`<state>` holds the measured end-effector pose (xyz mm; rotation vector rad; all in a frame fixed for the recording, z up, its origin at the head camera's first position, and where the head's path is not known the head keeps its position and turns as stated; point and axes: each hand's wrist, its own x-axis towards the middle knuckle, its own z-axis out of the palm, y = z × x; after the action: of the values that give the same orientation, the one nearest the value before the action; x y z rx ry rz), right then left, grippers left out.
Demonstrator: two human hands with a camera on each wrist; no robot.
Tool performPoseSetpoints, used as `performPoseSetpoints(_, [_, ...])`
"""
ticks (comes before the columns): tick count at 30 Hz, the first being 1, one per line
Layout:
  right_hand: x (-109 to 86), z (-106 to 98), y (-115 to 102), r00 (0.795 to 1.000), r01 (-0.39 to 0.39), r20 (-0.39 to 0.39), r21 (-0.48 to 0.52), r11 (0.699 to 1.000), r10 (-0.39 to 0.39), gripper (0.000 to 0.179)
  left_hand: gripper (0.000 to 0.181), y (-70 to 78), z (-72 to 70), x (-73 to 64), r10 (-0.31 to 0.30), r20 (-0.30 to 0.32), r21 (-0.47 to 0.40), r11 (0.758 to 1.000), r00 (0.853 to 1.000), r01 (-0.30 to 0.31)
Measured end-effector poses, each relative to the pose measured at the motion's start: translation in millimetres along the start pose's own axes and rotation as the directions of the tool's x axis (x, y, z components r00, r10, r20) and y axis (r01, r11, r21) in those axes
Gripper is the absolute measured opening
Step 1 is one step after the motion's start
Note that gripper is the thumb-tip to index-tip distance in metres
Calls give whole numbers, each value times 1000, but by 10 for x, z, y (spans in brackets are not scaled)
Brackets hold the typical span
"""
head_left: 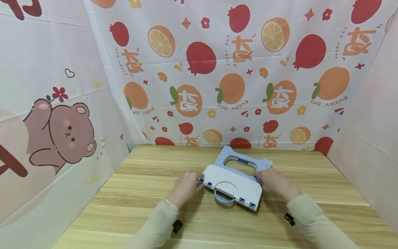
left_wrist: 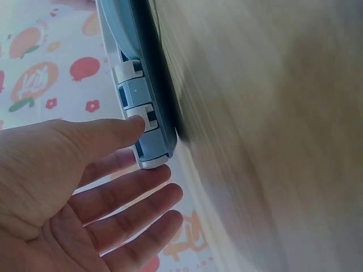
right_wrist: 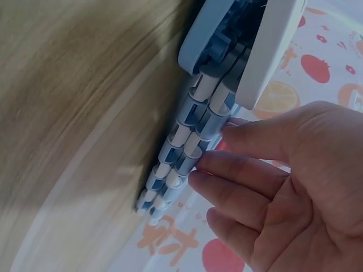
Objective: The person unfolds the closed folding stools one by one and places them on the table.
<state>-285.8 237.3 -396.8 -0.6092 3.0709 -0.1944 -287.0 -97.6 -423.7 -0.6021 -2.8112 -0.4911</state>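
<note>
A white and light-blue plastic folding stool (head_left: 240,183) lies partly folded on the wooden table. Its white top panel faces up, with a small blue carrying handle (head_left: 223,199) on the near edge. Behind it, a blue leg frame (head_left: 224,155) with a long oval opening spreads out flat. At the near left corner my left hand (head_left: 186,186) pinches the hinged edge, thumb on a hinge knuckle (left_wrist: 139,122) and the lower fingers extended free. My right hand (head_left: 276,181) holds the right side, with thumb and fingertips at the row of blue and white hinge joints (right_wrist: 190,133).
The wood-grain table (head_left: 149,207) extends around the stool. A fruit-print cloth (head_left: 202,86) hangs along the back edge, and a bear-print cloth (head_left: 71,135) covers the left side. A plain pale cloth (head_left: 370,138) hangs on the right.
</note>
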Motion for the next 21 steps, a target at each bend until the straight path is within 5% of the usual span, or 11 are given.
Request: performPoseSetpoints(21, [-87, -16, -298, 996, 39, -77, -79, 996, -45, 19, 28, -154, -36, 223, -43, 34, -42, 998, 999, 44])
